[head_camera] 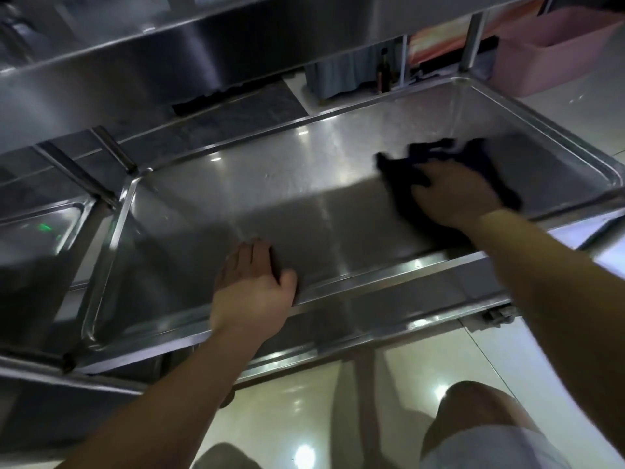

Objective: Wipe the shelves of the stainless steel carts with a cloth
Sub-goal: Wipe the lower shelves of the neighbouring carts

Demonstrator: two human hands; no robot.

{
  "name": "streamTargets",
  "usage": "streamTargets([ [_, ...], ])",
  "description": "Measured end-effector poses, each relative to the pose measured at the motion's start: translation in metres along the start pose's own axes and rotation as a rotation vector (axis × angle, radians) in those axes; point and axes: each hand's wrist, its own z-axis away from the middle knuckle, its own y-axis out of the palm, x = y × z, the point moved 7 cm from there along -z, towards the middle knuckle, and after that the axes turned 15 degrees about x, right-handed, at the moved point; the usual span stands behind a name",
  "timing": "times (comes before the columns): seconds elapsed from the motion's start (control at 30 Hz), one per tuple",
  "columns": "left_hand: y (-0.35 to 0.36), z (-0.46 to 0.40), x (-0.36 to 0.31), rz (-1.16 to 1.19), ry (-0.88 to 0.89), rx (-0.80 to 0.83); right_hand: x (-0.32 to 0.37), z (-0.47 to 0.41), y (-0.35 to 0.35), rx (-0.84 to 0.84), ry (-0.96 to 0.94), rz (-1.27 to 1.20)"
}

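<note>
The step in hand looks to be the wiping of one lower shelf of a stainless steel cart: the dark cloth lies crumpled on the right part of that shelf, near its far right corner, and the right hand lies on top of it with the palm down and the fingers spread over the fabric, pressing it against the metal rather than bunching it up. The cloth's edges are blurred, so whether the fingertips curl into a fold of it cannot be told for certain. The left hand holds nothing; it rests at the near rim of the same shelf, fingers straight and close together on the steel just inside the rim, thumb out to the side along the edge, apparently steadying the body or the cart. The left and middle of the shelf lie bare of the cloth, so the next move probably calls for drawing it leftward across the shelf in even strokes under steady downward pressure, running it into the corners and along the raised rim, and the left hand would have to lift clear as the cloth nears it. A second cart's shelf stands just beside, at the left, touched by neither hand.
</note>
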Motion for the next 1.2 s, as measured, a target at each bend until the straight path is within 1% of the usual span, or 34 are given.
streamTargets([
  [0.07,-0.001,0.000,-0.001,-0.003,0.004,-0.004,0.086,-0.005,0.022,0.034,-0.202,0.058],
  [0.13,-0.002,0.000,0.000,-0.009,0.013,-0.027,0.151,-0.007,0.046,0.106,-0.368,0.094],
  [0.2,-0.001,0.001,0.001,-0.027,0.012,-0.036,0.186,-0.009,0.061,0.182,-0.491,0.092],
  [0.23,0.000,0.000,0.001,-0.031,0.011,-0.038,0.191,-0.014,0.062,0.201,-0.525,0.084],
  [0.27,0.000,-0.001,0.001,-0.030,0.013,-0.040,0.188,-0.021,0.059,0.206,-0.535,0.079],
  [0.33,0.000,-0.001,0.001,-0.017,0.026,-0.040,0.166,-0.037,0.041,0.177,-0.486,0.080],
  [0.47,0.002,-0.002,0.003,0.016,0.010,-0.049,0.083,-0.060,-0.015,-0.008,-0.322,0.007],
  [0.5,0.003,-0.002,0.004,0.021,0.006,-0.060,0.056,-0.065,-0.027,-0.033,-0.271,-0.011],
  [0.63,0.004,-0.002,0.005,0.020,0.005,-0.103,-0.081,-0.083,-0.053,0.002,0.110,-0.040],
  [0.67,0.004,-0.002,0.005,0.009,0.008,-0.108,-0.108,-0.080,-0.056,0.006,0.177,-0.080],
  [0.73,0.004,-0.003,0.006,-0.010,0.006,-0.109,-0.137,-0.067,-0.057,0.001,0.210,-0.151],
  [0.8,0.003,-0.002,0.004,-0.051,0.002,-0.108,-0.151,-0.049,-0.052,-0.006,0.181,-0.192],
  [0.87,0.004,-0.001,0.001,-0.146,0.009,-0.091,-0.160,-0.031,-0.045,0.026,0.164,-0.249],
  [0.9,0.005,-0.001,0.001,-0.154,0.004,-0.075,-0.163,-0.021,-0.040,0.039,0.163,-0.269],
  [1.0,0.002,-0.001,0.003,-0.003,0.005,-0.092,-0.160,0.013,-0.024,0.031,0.264,-0.182],
  [1.07,0.002,-0.001,0.003,-0.001,0.015,-0.100,-0.138,0.037,-0.014,0.041,0.275,-0.103],
  [1.2,0.005,-0.003,0.004,-0.005,0.028,-0.107,-0.048,0.065,0.009,0.082,0.067,-0.035],
])
